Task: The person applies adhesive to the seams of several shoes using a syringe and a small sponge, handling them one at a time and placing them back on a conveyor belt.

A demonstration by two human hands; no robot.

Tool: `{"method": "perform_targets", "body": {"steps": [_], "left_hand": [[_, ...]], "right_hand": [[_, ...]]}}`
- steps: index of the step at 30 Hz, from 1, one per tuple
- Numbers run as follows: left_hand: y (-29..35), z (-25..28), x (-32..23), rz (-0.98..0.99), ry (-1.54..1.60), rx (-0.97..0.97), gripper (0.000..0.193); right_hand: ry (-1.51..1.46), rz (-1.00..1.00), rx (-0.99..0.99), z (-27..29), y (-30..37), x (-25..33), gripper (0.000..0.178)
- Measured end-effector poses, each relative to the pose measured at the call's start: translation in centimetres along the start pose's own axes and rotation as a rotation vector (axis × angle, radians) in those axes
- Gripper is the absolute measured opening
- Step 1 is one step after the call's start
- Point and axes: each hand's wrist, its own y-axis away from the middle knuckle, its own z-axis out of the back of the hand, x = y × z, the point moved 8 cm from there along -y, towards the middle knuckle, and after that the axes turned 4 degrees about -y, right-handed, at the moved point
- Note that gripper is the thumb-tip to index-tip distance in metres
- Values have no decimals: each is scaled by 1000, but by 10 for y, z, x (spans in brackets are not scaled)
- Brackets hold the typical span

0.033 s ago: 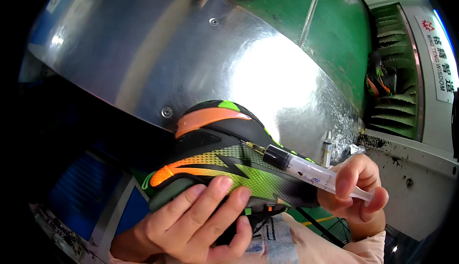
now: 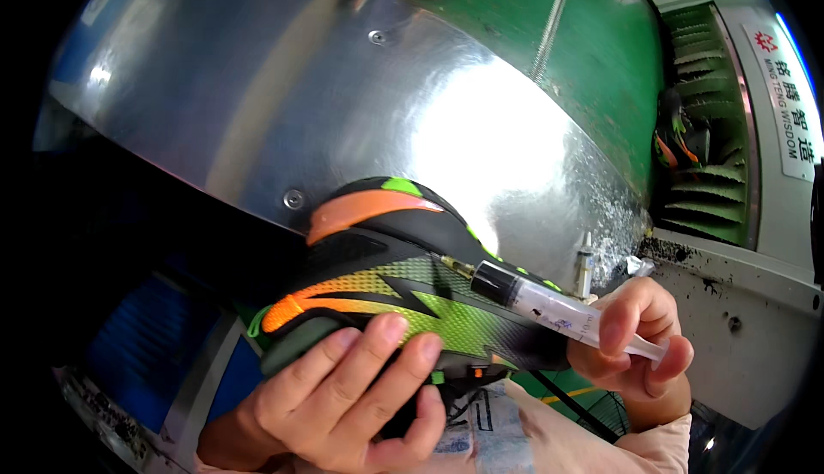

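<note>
Head view: a shiny steel surface (image 2: 257, 88) meets a green surface (image 2: 592, 88); green flaps (image 2: 708, 191) front a pale machine (image 2: 717, 2) at right. At the steel's near edge, the left hand (image 2: 343, 405) holds a shoe (image 2: 455, 324), the right hand (image 2: 631, 332) a syringe (image 2: 549, 306). Shoe and steel appear slightly further left than earlier.

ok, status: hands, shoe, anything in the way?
Left hand against the shoe, full grip hidden. Right hand holding the syringe, needle angled at the shoe's side; contact unclear. Nothing visible blocking it.
</note>
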Motion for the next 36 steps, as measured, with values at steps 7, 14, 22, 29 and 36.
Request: {"method": "perform_targets", "body": {"steps": [7,14,22,29,36], "left_hand": [[10,-2,0,106,-62,30,8],[10,-4,-4,76,-111,-30,10],[-18,2,-7,55,-124,-9,14],[-65,11,-6,-17,-153,161,23],[-120,-2,9,-161,-56,357,72]], "right_hand": [[106,-16,12,12,31,1,68],[175,123,-14,23,74,10,64],[145,228,-5,56,100,5,66],[-55,268,-78,107,106,-18,71],[-307,327,-108,142,91,-45,75]]}}
